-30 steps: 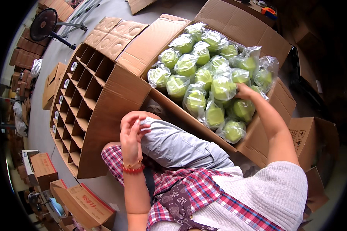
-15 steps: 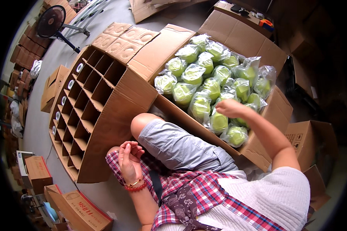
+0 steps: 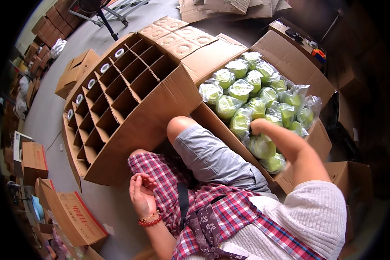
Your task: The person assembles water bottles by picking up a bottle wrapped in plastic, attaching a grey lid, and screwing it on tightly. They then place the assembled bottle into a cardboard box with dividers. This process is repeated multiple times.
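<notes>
Several pale green rounded items in clear plastic bags (image 3: 240, 89) fill an open cardboard carton (image 3: 227, 141) in front of me, to the right. My right hand (image 3: 260, 126) is closed at the top of one bagged green item (image 3: 262, 147) near the carton's near side; its fingertips are partly hidden. Palm up beside my knee, my left hand (image 3: 143, 195) holds nothing, its fingers loosely curled and apart. To the left stands a carton with cardboard dividers (image 3: 121, 113). White round pieces (image 3: 105, 68) show in its far-left row of cells; the other cells look dark inside.
A flattened dimpled cardboard sheet (image 3: 177, 37) lies beyond the divided carton. A fan stand (image 3: 107, 25) rises at the far left. Closed and open boxes (image 3: 76, 219) line the left side, and another box (image 3: 349, 177) stands at my right.
The view has shifted, so the cartons appear farther right. My right hand has closed in on a bagged green item, which looks tilted now. My left hand stays beside my knee.
</notes>
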A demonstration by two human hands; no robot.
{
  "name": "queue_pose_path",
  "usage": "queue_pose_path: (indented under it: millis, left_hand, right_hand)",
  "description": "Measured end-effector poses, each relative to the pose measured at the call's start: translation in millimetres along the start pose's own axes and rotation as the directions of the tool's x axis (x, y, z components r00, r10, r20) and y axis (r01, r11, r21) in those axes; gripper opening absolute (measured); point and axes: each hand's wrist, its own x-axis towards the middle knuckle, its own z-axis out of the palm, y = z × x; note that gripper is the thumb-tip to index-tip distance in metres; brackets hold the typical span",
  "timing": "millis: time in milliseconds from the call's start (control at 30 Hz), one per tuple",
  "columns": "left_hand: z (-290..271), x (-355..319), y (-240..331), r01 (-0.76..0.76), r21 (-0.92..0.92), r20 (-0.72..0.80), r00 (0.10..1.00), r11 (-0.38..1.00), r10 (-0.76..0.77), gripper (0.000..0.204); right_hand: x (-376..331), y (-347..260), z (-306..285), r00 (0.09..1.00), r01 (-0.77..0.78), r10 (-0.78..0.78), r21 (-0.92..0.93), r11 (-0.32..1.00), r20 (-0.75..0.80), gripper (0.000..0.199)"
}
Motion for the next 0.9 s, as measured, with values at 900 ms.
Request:
queue_pose_path:
  millis: [900]
  left_hand:
    - [69.5,22.9,41.0,-0.599,0.779,0.265,0.581,0.184,0.770,0.032]
  right_hand:
    - [-150.6,-219.2,-162.3,0.147,0.985,-0.107,0.156,-0.080,-0.983,0.035]
